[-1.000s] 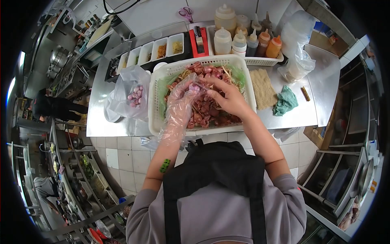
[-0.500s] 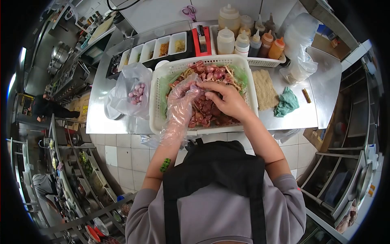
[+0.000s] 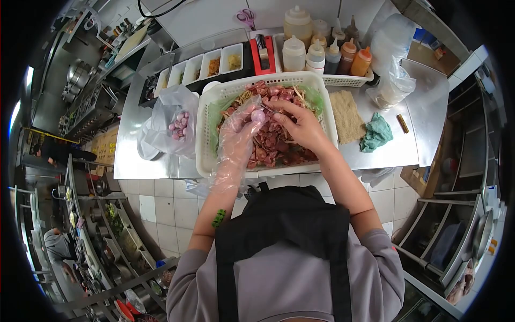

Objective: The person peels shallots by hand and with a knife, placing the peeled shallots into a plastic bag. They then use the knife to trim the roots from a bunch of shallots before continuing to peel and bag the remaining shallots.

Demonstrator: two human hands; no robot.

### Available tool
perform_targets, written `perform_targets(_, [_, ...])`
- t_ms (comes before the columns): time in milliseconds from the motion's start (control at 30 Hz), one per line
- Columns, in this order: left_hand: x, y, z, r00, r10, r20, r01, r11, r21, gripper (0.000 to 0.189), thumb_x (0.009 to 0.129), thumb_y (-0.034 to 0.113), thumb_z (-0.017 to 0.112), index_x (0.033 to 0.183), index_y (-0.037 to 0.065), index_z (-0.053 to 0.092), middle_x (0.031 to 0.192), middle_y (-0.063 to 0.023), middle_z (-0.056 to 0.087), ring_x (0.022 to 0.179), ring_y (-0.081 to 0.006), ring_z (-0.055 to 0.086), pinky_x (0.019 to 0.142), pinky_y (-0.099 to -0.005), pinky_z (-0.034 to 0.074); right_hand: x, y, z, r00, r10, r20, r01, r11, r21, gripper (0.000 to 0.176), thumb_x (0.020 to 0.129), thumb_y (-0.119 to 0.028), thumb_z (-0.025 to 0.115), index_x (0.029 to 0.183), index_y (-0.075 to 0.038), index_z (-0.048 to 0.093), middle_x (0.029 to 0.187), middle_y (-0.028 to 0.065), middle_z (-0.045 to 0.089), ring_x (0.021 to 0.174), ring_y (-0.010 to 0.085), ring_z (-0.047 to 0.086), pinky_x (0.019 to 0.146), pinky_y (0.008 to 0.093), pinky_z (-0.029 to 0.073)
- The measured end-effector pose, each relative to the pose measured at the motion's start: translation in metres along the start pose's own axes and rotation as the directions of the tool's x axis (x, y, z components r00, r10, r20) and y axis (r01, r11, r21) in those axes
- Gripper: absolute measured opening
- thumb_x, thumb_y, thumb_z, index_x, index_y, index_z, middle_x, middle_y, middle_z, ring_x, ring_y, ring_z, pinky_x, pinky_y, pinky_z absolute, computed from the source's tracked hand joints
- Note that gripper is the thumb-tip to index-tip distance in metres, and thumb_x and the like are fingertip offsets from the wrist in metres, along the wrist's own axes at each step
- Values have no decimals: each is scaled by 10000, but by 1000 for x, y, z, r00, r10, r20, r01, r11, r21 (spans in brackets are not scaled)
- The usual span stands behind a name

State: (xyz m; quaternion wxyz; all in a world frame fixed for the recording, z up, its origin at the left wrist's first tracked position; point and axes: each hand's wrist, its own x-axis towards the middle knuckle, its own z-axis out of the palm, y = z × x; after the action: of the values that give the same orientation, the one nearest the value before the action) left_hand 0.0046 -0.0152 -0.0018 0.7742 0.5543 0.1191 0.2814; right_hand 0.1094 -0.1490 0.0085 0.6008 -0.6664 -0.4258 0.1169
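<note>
My left hand (image 3: pixel 240 129), in a clear plastic glove, holds a pale purple peeled shallot (image 3: pixel 258 116) at its fingertips. My right hand (image 3: pixel 302 127) is bare and bent in from the right, thumb and fingers pinched together beside the shallot. A thin dark bit shows at its fingertips, too small to name. Both hands are above a white perforated basket (image 3: pixel 204 155) lined with a green bag (image 3: pixel 213 115). Reddish unpeeled shallots and loose skins (image 3: pixel 276 145) fill it. Left of the basket, a clear plastic bag (image 3: pixel 161 129) contains several peeled shallots (image 3: pixel 178 126).
Behind the basket stand white trays of seasonings (image 3: pixel 213 65), a red tape dispenser (image 3: pixel 263 55) and several squeeze bottles (image 3: pixel 315 56). A brown cloth (image 3: pixel 346 117), a green rag (image 3: pixel 379 133) and a tied plastic bag (image 3: pixel 394 88) lie on the steel table (image 3: pixel 402 153) to the right.
The shallot has come into clear view in my left hand, whose fingers have shifted. My right hand has moved slightly down and pulled back a little from it.
</note>
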Motion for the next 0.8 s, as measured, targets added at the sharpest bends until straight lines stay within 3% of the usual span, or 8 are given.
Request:
perform_targets(67, [-1,3,3,1000,29,7,-29,1000,5,396,807,-7,621,1187,-53,519,1154,-144,560,1023,-220,578,924,-342,482,1,0,0,1000,-20,-5,20,1000,-12,278,883,-109,569,1159,-90,596,1096,124,638,999,261,607,883,328,444])
perform_targets(167, [-3,17,13,982,-139,-125,126,986,-105,393,815,-27,592,1199,-40,510,1165,-151,553,1027,-227,578,927,-348,490,0,-5,-2,1000,-6,28,5,1000,18,330,885,-124,573,1214,-101,556,1134,120,622,1030,247,597,897,329,441])
perform_targets(233, [0,13,5,982,-158,-104,128,961,-246,359,835,-45,562,1192,-13,536,1202,-124,557,1063,-212,565,882,-323,515,-2,-7,-1,993,63,99,-75,990,118,401,887,-143,578,1279,-115,496,1158,115,606,1034,242,591,902,330,441])
perform_targets(333, [5,-2,-10,994,-107,12,106,956,-275,337,847,-55,531,1180,-9,547,1235,-146,537,1089,-221,555,905,-339,505,-1,-8,-1,981,71,181,-88,992,86,434,902,-138,571,1309,-49,450,1266,76,543,1081,168,540,939,314,412])
perform_targets(467, [3,-4,-10,995,-57,81,79,950,-302,331,844,-67,527,1167,-3,560,1261,-153,525,1106,-229,548,915,-346,494,-2,-9,0,986,53,160,-70,992,104,410,898,-136,573,1288,-51,479,1253,80,551,1083,167,537,938,313,411])
perform_targets(567, [2,-6,-9,998,-40,40,49,963,-263,344,846,-23,567,1189,-5,542,1174,-139,570,1046,-231,576,913,-336,494,-1,-7,-2,974,63,217,-81,994,75,369,893,-127,574,1251,-51,519,1229,77,570,1096,173,539,949,312,403])
perform_targets(633, [2,-10,-10,1000,21,-17,-21,1000,0,352,849,-10,589,1197,-12,537,1199,-144,560,1068,-220,566,922,-327,486,-1,-4,-1,978,55,203,-69,995,65,325,892,-108,568,1212,-50,556,1199,77,592,1102,172,540,958,305,394])
perform_targets(800, [1,-4,-4,999,27,-18,-26,999,32,394,843,-2,609,1224,-17,510,1217,-151,546,1109,-215,542,953,-314,462,-1,-7,-2,990,53,131,-62,996,66,312,894,-110,571,1198,-43,566,1172,80,608,1103,162,538,963,295,386])
